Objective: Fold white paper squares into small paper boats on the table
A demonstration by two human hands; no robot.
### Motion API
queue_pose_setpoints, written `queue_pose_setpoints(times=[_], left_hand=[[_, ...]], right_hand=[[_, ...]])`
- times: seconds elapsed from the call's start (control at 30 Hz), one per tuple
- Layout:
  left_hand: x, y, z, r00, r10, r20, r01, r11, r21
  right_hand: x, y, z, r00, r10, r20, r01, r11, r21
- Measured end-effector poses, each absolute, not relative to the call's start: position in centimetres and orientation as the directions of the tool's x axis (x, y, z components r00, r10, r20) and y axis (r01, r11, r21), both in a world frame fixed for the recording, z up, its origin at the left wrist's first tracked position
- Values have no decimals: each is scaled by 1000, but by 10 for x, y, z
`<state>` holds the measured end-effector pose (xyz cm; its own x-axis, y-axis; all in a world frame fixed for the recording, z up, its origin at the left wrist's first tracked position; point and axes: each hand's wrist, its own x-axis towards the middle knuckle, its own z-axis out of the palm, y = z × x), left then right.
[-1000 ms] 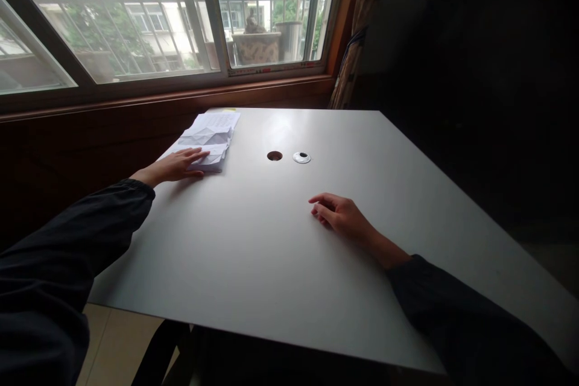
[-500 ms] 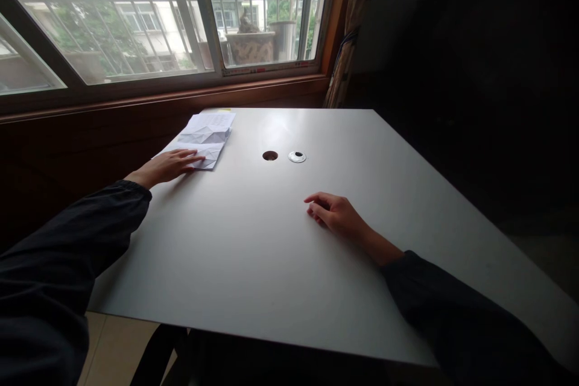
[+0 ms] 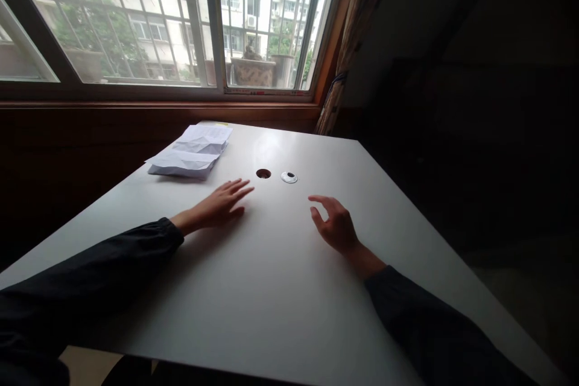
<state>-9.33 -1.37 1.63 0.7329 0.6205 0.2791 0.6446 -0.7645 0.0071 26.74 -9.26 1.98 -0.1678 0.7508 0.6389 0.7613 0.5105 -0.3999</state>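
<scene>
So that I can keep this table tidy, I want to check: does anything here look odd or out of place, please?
Two things look odd. The sheets of paper are creased and crumpled instead of lying flat. Also, on the white table, the left hole has no ring, while the right hole has a silver metal ring.

My upper body is clothed in a black long-sleeved garment. Over the white table, two sleeves are in view: my left sleeve and my right sleeve. Both are made of a plain, matte, loose-fitting fabric. Each sleeve ends in a gathered cuff: my left cuff and my right cuff. My left hand and my right hand are bare, and each shows five slender fingers. Both wrists are uncovered beyond the cuffs.
</scene>
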Motion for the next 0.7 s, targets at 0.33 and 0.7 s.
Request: queue_pose_setpoints(times=[0.33, 0.7], left_hand=[[-42, -28, 8, 849, 517, 108, 501, -853, 144], [-40, -30, 7, 829, 553, 77, 540, -829, 144]], right_hand=[[257, -72, -8, -454, 884, 109, 885, 462, -60], [254, -75, 0, -444, 895, 42, 894, 446, -42]])
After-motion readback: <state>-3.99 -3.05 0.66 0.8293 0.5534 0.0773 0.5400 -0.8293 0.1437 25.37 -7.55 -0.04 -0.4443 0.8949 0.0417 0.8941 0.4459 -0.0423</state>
